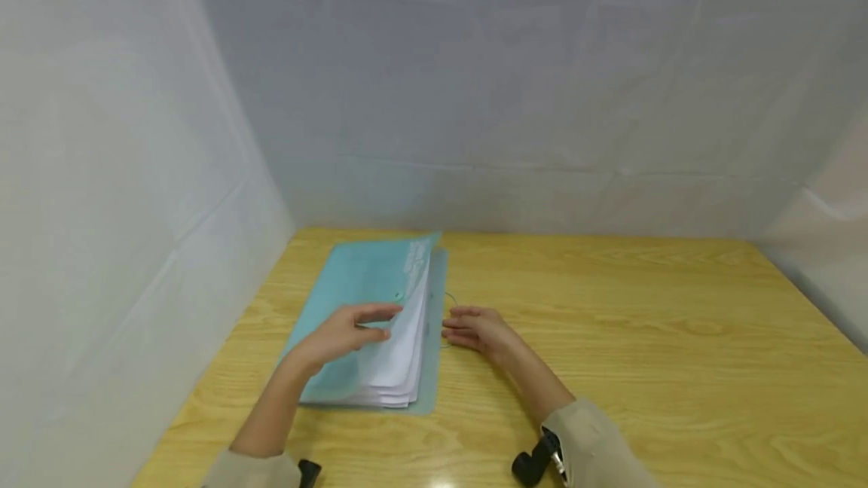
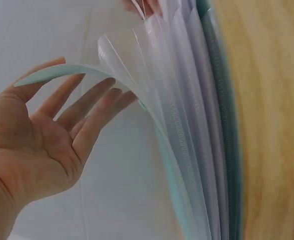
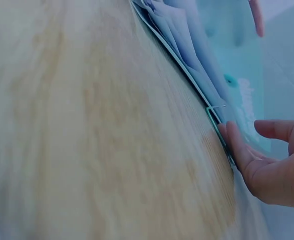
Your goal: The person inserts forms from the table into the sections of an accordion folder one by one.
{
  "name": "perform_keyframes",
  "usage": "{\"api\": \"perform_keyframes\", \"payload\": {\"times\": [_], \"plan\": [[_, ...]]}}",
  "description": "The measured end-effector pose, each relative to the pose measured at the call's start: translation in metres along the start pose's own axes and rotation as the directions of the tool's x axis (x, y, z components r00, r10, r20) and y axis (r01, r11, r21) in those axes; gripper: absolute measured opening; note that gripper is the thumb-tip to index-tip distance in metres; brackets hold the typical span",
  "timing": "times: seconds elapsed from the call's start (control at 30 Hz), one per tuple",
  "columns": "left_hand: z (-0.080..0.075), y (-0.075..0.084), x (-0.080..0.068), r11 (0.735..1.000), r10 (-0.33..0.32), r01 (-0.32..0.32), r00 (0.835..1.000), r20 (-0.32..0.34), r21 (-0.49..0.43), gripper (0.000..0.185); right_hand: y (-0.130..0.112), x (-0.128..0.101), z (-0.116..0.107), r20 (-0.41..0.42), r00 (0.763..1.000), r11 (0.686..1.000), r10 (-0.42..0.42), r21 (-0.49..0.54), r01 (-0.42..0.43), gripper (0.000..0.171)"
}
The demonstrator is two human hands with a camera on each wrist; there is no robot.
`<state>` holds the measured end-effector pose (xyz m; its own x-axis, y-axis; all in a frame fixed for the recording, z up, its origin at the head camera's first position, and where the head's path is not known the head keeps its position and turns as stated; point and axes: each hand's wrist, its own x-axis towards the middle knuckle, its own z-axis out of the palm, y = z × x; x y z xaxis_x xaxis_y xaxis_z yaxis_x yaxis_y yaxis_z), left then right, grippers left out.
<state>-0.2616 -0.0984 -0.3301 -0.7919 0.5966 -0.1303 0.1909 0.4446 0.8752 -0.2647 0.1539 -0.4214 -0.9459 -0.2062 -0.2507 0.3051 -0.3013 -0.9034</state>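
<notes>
A translucent teal document folder (image 1: 369, 269) lies on the table, its cover lifted along the right side. White pages or sleeves (image 1: 396, 364) fan out beneath the cover. My left hand (image 1: 346, 333) is at the raised cover, thumb and fingers apart; in the left wrist view the cover's curved edge (image 2: 81, 69) passes across its extended fingers. Beside the folder's right edge is my right hand (image 1: 481, 331), fingers extended towards it. A thin green cord (image 3: 211, 116) loops out from that edge, and the right fingertips (image 3: 231, 131) are right at it, the thumb held apart.
The wooden table (image 1: 610, 337) extends to the right of the folder. A white sheet wall (image 1: 136, 209) stands close on the left, and a grey-white backdrop (image 1: 515, 96) rises behind the table's far edge. A round button (image 1: 398, 297) sits on the cover.
</notes>
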Motion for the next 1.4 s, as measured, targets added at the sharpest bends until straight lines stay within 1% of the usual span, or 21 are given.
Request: {"api": "perform_keyframes", "payload": {"times": [0.07, 0.17, 0.27, 0.37, 0.5, 0.53, 0.6, 0.73, 0.83, 0.9, 0.97, 1.1, 1.2, 1.3, 1.37, 1.4], "plan": [[0.005, -0.001, 0.003, 1.000, -0.008, 0.008, 1.000, -0.013, -0.011, 0.043, 0.001, 0.000, -0.001, 0.002, 1.000, 1.000, 0.000, 0.015, 0.000, 0.040], [0.012, -0.004, 0.007, 1.000, 0.002, -0.003, 1.000, -0.024, -0.021, 0.043, 0.003, 0.002, -0.001, 0.003, 1.000, 0.999, 0.000, 0.043, 0.000, 0.040], [0.020, -0.007, 0.012, 1.000, 0.012, -0.012, 0.999, -0.038, 0.004, 0.041, 0.004, 0.002, -0.001, 0.015, 1.000, 0.998, -0.002, 0.066, 0.001, 0.038], [0.029, -0.012, 0.015, 0.999, 0.043, -0.042, 0.999, -0.028, 0.013, 0.040, 0.006, 0.002, 0.000, 0.040, 0.999, 0.997, -0.001, 0.081, -0.002, 0.037], [0.042, -0.020, 0.019, 0.995, 0.091, -0.091, 0.996, 0.003, 0.049, 0.039, 0.007, 0.002, 0.000, 0.068, 0.998, 0.996, -0.005, 0.094, -0.001, 0.039], [0.045, -0.022, 0.019, 0.993, 0.095, -0.095, 0.995, 0.006, 0.066, 0.039, 0.007, 0.002, 0.000, 0.073, 0.997, 0.995, -0.004, 0.099, -0.003, 0.039], [0.050, -0.026, 0.019, 0.993, 0.081, -0.081, 0.997, 0.005, 0.091, 0.039, 0.007, 0.003, 0.001, 0.077, 0.997, 0.995, -0.005, 0.103, -0.003, 0.039], [0.055, -0.032, 0.018, 0.996, 0.040, -0.040, 0.999, 0.003, 0.085, 0.041, 0.007, 0.004, 0.002, 0.077, 0.997, 0.994, 0.001, 0.109, -0.009, 0.039], [0.054, -0.034, 0.017, 0.997, 0.031, -0.031, 1.000, 0.001, 0.070, 0.042, 0.007, 0.005, 0.002, 0.076, 0.997, 0.994, 0.003, 0.107, -0.011, 0.038], [0.053, -0.034, 0.017, 0.997, 0.041, -0.041, 0.999, 0.000, 0.064, 0.043, 0.008, 0.005, 0.002, 0.076, 0.997, 0.994, 0.007, 0.110, -0.016, 0.038], [0.051, -0.033, 0.017, 0.996, 0.066, -0.066, 0.998, 0.000, 0.052, 0.043, 0.008, 0.005, 0.002, 0.076, 0.997, 0.993, 0.007, 0.113, -0.016, 0.038], [0.044, -0.027, 0.019, 0.996, 0.092, -0.092, 0.995, -0.027, -0.011, 0.041, 0.007, 0.004, 0.002, 0.071, 0.997, 0.990, 0.010, 0.141, -0.020, 0.038], [0.035, -0.020, 0.023, 0.994, 0.099, -0.101, 0.994, -0.047, -0.031, 0.040, 0.003, 0.002, -0.001, 0.072, 0.997, 0.989, 0.004, 0.148, -0.015, 0.039], [0.025, -0.009, 0.029, 0.990, 0.138, -0.139, 0.989, -0.045, -0.002, 0.042, -0.007, -0.002, -0.008, 0.079, 0.997, 0.994, -0.014, 0.113, 0.005, 0.041], [0.017, 0.000, 0.034, 0.986, 0.167, -0.167, 0.985, -0.050, 0.016, 0.044, -0.018, -0.006, -0.016, 0.083, 0.996, 0.998, -0.037, 0.052, 0.033, 0.041], [0.012, 0.006, 0.037, 0.983, 0.184, -0.182, 0.981, -0.063, 0.035, 0.045, -0.025, -0.008, -0.020, 0.088, 0.995, 0.999, -0.050, 0.017, 0.048, 0.041]]}}
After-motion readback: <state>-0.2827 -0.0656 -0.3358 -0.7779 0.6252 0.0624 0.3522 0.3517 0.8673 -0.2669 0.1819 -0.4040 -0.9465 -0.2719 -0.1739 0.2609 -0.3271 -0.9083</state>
